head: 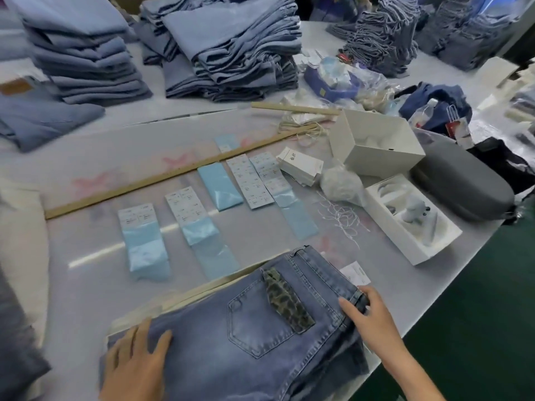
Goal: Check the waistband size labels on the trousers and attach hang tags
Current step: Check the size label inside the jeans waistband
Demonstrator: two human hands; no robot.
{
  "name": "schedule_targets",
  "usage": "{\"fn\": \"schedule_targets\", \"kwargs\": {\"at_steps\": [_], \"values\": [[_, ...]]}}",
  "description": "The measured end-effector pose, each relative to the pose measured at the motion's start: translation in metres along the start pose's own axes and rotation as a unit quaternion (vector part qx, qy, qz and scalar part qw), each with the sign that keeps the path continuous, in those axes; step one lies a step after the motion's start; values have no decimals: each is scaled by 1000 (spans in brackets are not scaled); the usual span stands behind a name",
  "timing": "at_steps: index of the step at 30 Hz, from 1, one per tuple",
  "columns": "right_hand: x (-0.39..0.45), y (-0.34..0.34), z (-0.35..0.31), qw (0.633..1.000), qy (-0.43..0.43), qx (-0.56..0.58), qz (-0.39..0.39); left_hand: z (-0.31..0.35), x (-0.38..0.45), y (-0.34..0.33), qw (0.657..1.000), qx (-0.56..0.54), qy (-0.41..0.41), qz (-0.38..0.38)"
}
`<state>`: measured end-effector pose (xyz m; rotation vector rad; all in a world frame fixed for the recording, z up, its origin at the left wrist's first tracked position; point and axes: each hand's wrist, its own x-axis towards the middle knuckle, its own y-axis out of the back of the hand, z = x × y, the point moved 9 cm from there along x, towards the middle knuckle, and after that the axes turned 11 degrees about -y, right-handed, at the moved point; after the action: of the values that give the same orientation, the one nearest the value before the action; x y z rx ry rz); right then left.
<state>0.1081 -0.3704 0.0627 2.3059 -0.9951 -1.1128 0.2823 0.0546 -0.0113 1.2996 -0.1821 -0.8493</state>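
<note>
Trousers point(231, 328), unreadable leopard-print tag point(286, 302) attached: left hand point(136, 363) flat, right hand point(367, 314) fingers pinching waistband point(327, 273).

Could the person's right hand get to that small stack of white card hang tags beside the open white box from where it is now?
Probably yes. The right hand grips the blue denim trousers' waistband; the stack of white card hang tags lies farther up the table, with only flat sticker sheets between.

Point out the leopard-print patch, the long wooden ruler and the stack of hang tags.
leopard-print patch point(286, 301), head view, middle of the patch on the jeans.
long wooden ruler point(162, 178), head view, mid-length of the stick.
stack of hang tags point(301, 164), head view, top card's face.
</note>
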Motion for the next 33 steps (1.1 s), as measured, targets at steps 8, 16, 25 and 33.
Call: {"fn": "schedule_targets", "kwargs": {"at_steps": [8, 16, 25, 33], "values": [[-16, -15, -70, 943, 236, -221, 73, 180, 120, 64, 921, -316, -41, 224], [-40, -10, -70, 890, 442, -112, -5, 242, 201, 31, 943, -323, -28, 71], [70, 7, -39, 967, 138, 141, -163, 219, 166, 20, 853, -478, -16, 210], [213, 43, -23, 992, 100, -1, 71, 209, 176, 14, 841, -488, 29, 229]]}}
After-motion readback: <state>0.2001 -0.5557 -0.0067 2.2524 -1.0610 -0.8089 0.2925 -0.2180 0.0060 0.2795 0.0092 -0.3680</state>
